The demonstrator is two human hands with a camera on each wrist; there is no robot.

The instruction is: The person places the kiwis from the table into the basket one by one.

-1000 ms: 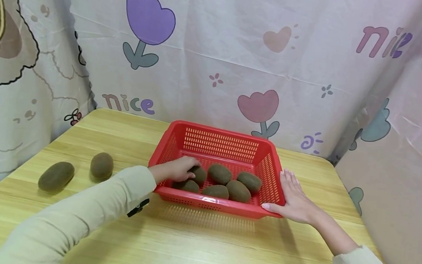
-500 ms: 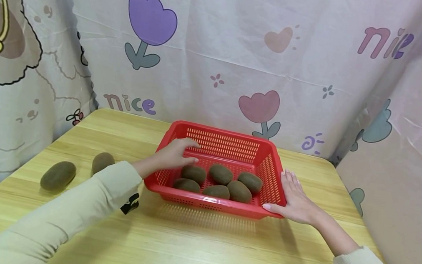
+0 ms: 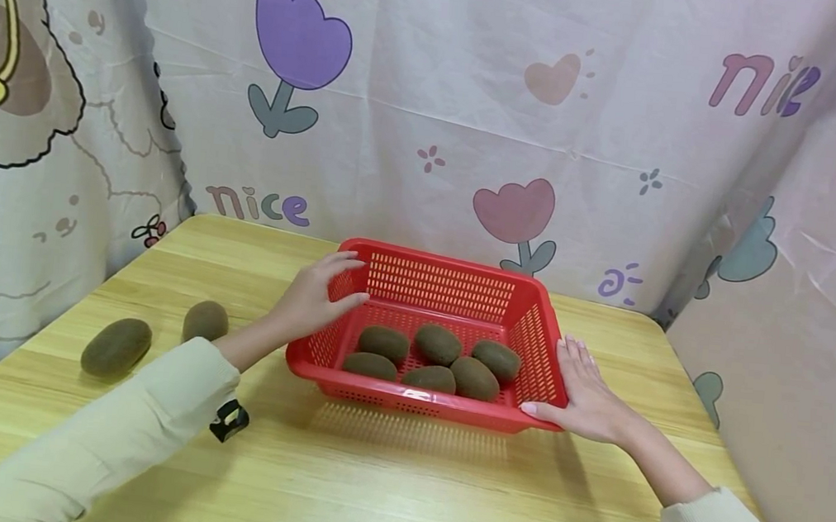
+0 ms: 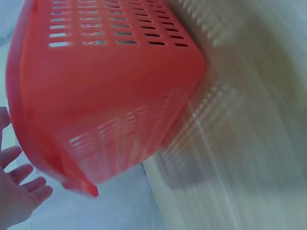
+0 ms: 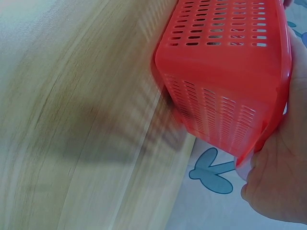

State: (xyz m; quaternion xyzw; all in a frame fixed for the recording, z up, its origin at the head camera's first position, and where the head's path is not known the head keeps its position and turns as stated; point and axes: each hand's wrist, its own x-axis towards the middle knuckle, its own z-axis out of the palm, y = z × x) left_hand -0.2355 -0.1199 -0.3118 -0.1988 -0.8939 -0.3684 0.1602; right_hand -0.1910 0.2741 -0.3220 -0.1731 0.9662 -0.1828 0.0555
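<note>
A red plastic basket (image 3: pixel 420 405) with slotted walls stands on the table, holding several brown kiwis, one of them a kiwi (image 3: pixel 383 343) at its left. My left hand (image 3: pixel 314 297) hovers at the basket's left rim, fingers spread and nothing in them; the left wrist view shows this hand (image 4: pixel 19 189) beside the rim, apart from it. My right hand (image 3: pixel 588 400) rests against the right end of the basket, fingers straight along the outside and thumb on the front corner. From the right wrist, the same hand (image 5: pixel 283 177) lies along the rim.
Two more kiwis lie on the wooden table (image 3: pixel 398 491) left of the basket: a larger kiwi (image 3: pixel 116 348) and a kiwi (image 3: pixel 205 323) partly behind the left forearm. A patterned curtain (image 3: pixel 418 87) hangs behind the table and along both sides.
My left hand has let go of a kiwi inside the basket, risen, and drawn back left to the rim. The right hand has stayed in place.
</note>
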